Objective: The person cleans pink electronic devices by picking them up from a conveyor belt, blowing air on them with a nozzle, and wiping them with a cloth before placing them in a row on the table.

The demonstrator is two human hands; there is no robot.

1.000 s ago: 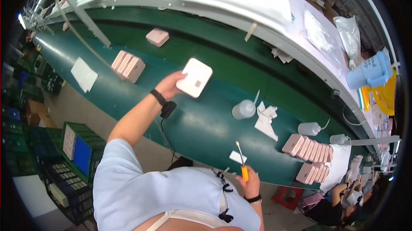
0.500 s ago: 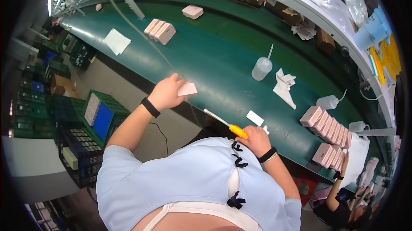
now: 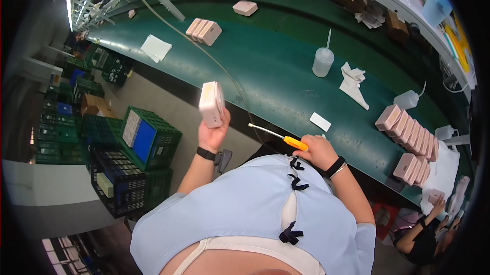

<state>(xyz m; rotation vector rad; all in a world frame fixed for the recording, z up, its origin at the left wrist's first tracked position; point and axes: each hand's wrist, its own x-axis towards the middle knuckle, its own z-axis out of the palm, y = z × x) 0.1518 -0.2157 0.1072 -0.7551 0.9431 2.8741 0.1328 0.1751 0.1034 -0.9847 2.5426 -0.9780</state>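
My left hand (image 3: 214, 134) is closed on a pale pink rounded plastic case (image 3: 210, 103), raised upright above the bench's near edge. One narrow end, with small openings, faces down toward the palm. To the right, in front of my body, my right hand (image 3: 320, 151) grips a yellow-handled screwdriver (image 3: 295, 144) by its handle. Its thin shaft points left, toward the case but apart from it, and the tip looks whitish. A small white block (image 3: 320, 122) lies on the bench just beyond my right hand.
The green bench (image 3: 270, 76) bears a squeeze bottle (image 3: 323, 62), a crumpled cloth (image 3: 353, 85), white paper (image 3: 156, 49) and pink cases (image 3: 204, 31). More cases (image 3: 408, 129) stand in rows at right, near another person's hand (image 3: 436, 206). A hose (image 3: 204, 55) hangs across. Crates (image 3: 150, 137) stand at left.
My left hand has lifted and turned the pink case upright, bringing it off the bench edge. My right hand still holds the screwdriver. The whole view has shifted slightly.
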